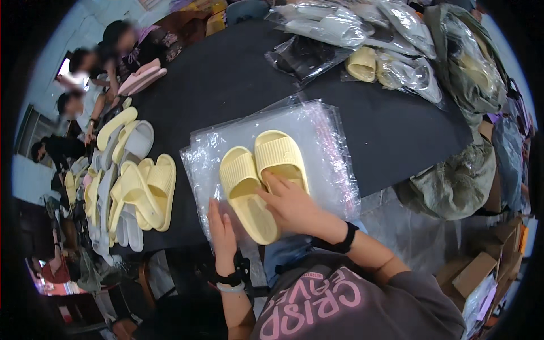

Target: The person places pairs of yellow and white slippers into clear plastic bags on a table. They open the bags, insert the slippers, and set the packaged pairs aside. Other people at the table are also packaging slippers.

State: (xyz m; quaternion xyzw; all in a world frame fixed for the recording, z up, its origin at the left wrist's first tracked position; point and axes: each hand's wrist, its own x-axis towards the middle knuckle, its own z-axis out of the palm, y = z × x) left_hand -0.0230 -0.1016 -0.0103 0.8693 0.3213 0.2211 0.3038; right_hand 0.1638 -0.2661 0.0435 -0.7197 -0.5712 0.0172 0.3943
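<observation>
A pair of pale yellow slide slippers (238, 177) lies side by side, toes pointing away from me, on a stack of clear plastic bags (326, 164). My right hand (292, 205) grips the pair near the middle, its fingers on the right slipper and its thumb side over the left one. Part of the right slipper's heel is hidden under that hand. My left hand (221, 231) is open beside the left slipper, fingers stretched out and palm turned inward, over the near edge of the bags. It holds nothing.
More yellow and grey slippers (161, 192) are piled on the left of the black table (226, 73), with a pink pair (143, 77) farther back. Bagged slippers (334, 25) lie at the far right. A green sack (453, 181) and cardboard boxes (476, 272) stand right. Other people are at far left.
</observation>
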